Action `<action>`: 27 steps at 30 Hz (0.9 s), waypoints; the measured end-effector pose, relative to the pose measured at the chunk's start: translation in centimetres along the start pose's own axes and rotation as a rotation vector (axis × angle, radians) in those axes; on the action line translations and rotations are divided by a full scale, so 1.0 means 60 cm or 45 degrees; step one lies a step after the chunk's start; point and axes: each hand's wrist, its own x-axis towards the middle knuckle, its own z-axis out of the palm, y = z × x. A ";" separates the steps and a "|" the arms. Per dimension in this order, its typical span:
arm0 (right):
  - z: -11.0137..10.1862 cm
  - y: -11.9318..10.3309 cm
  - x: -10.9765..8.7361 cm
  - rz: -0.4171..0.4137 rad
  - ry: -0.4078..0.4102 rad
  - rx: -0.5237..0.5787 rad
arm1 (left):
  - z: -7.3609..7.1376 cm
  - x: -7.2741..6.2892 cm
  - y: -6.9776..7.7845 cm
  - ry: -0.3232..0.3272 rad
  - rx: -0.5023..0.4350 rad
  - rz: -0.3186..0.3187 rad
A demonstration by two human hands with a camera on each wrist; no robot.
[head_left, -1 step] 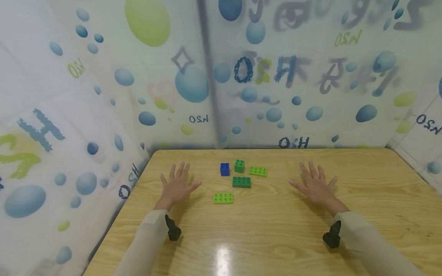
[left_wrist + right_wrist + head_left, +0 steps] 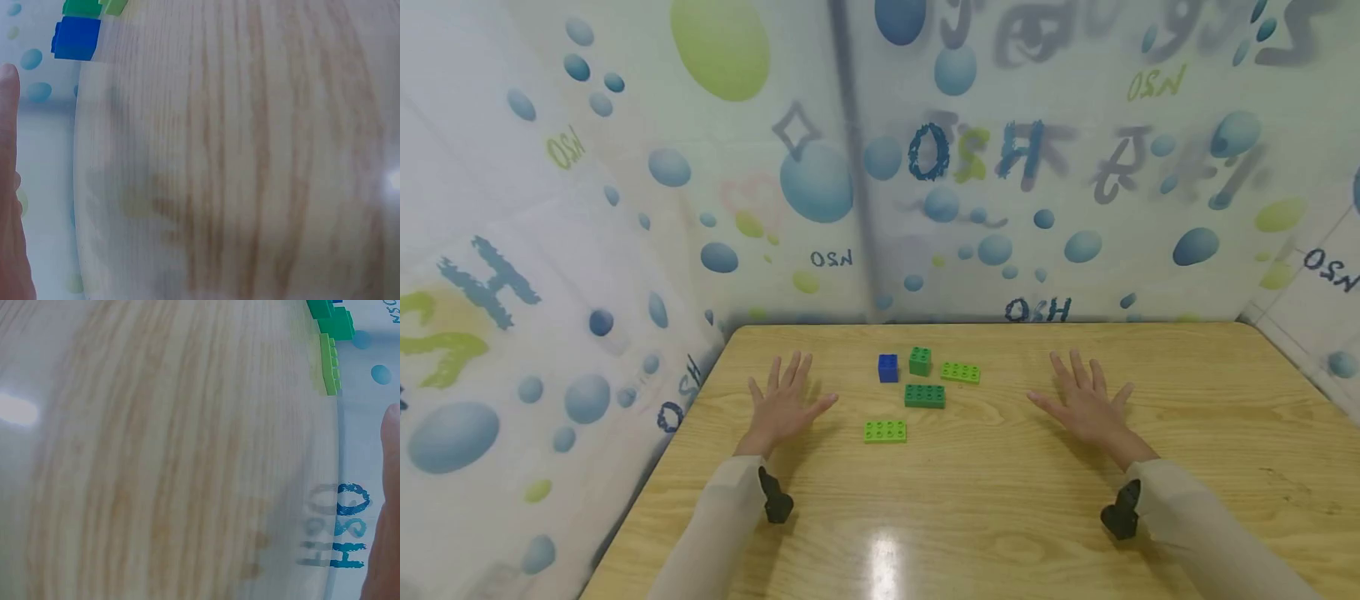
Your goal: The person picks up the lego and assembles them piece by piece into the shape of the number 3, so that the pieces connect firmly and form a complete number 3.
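My left hand [image 2: 781,408], fingers spread and straight, hovers over the table's left side and holds nothing. On the right, my right hand [image 2: 1088,407] is spread the same way with nothing in it. Between them lie several toy building bricks. A blue brick [image 2: 888,368] is nearest the left hand's side, with a small green brick [image 2: 920,362] beside it. One flat lime brick [image 2: 960,372] is to their right. In front of these sits a longer dark green brick [image 2: 924,397], and closest to me lies a second flat lime brick [image 2: 885,432].
The wooden table [image 2: 970,517] ends at a patterned curtain [image 2: 880,208] behind the bricks. A black wrist device [image 2: 777,498] is strapped at the left cuff, and a similar device [image 2: 1122,512] at the right cuff.
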 end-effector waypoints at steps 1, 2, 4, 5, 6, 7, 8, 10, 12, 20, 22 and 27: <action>0.000 -0.002 0.001 -0.001 -0.008 0.008 | 0.000 -0.001 -0.002 -0.005 0.004 -0.005; 0.000 -0.003 0.003 -0.003 -0.015 0.015 | 0.000 -0.002 -0.003 -0.005 0.011 -0.007; 0.000 -0.008 0.007 -0.006 -0.019 0.022 | 0.001 -0.006 -0.003 0.001 -0.006 -0.003; 0.001 -0.010 0.012 -0.016 -0.021 0.038 | 0.002 -0.009 -0.001 0.008 -0.046 0.011; 0.002 -0.013 0.018 -0.030 -0.026 0.058 | 0.003 -0.013 0.003 0.006 -0.109 0.020; 0.002 -0.019 0.026 -0.054 -0.023 0.074 | 0.005 -0.017 0.009 -0.005 -0.185 0.042; 0.003 -0.025 0.035 -0.089 -0.011 0.084 | 0.008 -0.021 0.015 -0.019 -0.277 0.067; 0.007 -0.040 0.057 -0.164 -0.003 0.148 | 0.015 -0.029 0.031 -0.073 -0.485 0.112; 0.011 -0.061 0.083 -0.237 -0.008 0.267 | 0.025 -0.034 0.046 -0.155 -0.655 0.132; 0.033 -0.137 0.172 -0.415 -0.110 0.654 | 0.057 -0.031 0.071 -0.271 -0.802 0.107; 0.040 -0.150 0.184 -0.377 -0.131 0.649 | 0.058 -0.030 0.074 -0.271 -0.807 0.093; 0.057 -0.181 0.200 -0.238 -0.223 0.600 | 0.059 -0.032 0.078 -0.252 -0.804 0.061</action>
